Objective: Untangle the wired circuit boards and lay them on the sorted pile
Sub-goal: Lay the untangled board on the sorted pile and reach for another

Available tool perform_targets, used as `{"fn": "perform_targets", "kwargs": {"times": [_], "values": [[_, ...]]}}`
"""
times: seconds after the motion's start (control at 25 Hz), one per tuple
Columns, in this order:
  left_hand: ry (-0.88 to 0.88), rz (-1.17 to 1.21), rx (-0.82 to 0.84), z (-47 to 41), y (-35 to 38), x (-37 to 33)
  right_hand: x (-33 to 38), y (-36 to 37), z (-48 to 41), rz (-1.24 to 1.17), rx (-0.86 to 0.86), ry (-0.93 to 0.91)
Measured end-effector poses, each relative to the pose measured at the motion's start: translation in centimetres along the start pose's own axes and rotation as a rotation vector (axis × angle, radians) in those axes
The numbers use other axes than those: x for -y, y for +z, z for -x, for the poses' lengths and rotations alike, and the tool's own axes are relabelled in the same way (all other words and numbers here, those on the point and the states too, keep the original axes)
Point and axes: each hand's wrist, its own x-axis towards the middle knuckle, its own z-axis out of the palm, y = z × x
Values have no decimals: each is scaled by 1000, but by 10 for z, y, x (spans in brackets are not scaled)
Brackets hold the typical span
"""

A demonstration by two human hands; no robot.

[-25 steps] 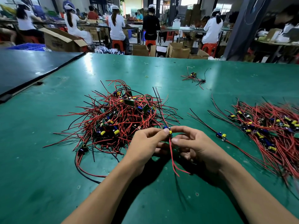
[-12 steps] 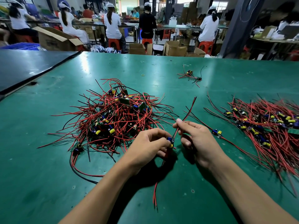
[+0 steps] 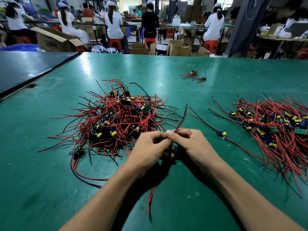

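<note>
A tangled heap of wired circuit boards [image 3: 120,120], red and black leads with green boards and yellow capacitors, lies left of centre on the green table [image 3: 50,189]. The sorted pile [image 3: 273,127] spreads along the right side, with one wired board [image 3: 221,135] lying at its near left edge. My left hand [image 3: 150,152] grips a small wired board [image 3: 165,153] low between the hands; its leads hang down toward me. My right hand [image 3: 190,144] pinches that board's upper red and black wires [image 3: 183,117], which rise up and away from my fingers.
A small separate bunch of wired boards [image 3: 194,75] lies far on the table, with a yellow rubber band [image 3: 146,75] to its left. A dark table [image 3: 25,69] adjoins at the left. Several seated workers and cardboard boxes [image 3: 179,48] fill the background beyond the far edge.
My hands have closed together. The right hand slid along the upper wire pair toward the left hand, and the lower leads now trail toward me instead of curling to the right.
</note>
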Motion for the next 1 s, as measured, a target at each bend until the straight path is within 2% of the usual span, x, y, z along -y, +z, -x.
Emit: {"fn": "perform_targets", "kwargs": {"times": [0.08,0.2,0.24,0.32,0.44,0.52,0.6,0.76,0.92,1.0], "values": [[-21,-16,20,0,0,0,1,-3,-3,73,-62,-25],[-28,-65,54,-1,1,-3,3,-14,-8,380,-247,-126],[-25,-84,67,0,1,-3,2,-16,-10,387,-288,-137],[-27,-78,84,0,0,-5,5,-17,-14,132,-300,-62],[-26,-50,89,0,0,-6,16,-18,-17,-302,-213,153],[4,-108,84,0,-1,-5,20,-18,-16,-444,-125,243],[38,-195,77,0,-1,-4,20,-18,-16,-468,-86,260],[85,-232,34,2,2,-2,9,-14,-12,-171,-124,125],[69,-130,14,4,1,-2,-4,-8,-4,9,53,2],[24,-83,35,5,0,-3,-2,-11,-5,85,72,-33]]}}
